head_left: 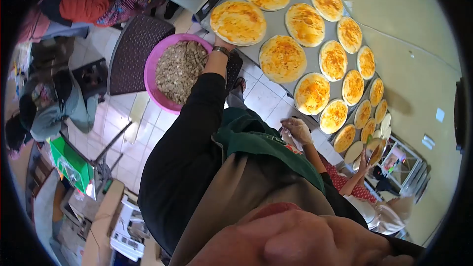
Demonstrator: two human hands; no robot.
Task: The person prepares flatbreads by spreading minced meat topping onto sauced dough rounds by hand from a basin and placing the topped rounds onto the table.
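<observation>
My left hand (224, 45), with a dark watch at the wrist, reaches to the near edge of a round flat dough piece (238, 22) topped with orange-yellow spread. Its fingers are mostly hidden at that edge. Close to the green apron (266, 143), my right hand (297, 131) is in a thin clear glove, with its fingers curled; whatever they hold is too small to make out. Many similar topped rounds (283, 59) lie on the grey table (251, 51). A pink basin (149, 76) of crumbly grey-brown mixture (180, 71) stands beside my left forearm.
Under the basin is a dark woven-pattern stool or table (133, 44). A co-worker's hand (363, 161) is beside a bowl (377, 150) at the table's far right end. Another person in a red sleeve (88, 2) is at upper left. Below left are a green box (71, 165) and a stand.
</observation>
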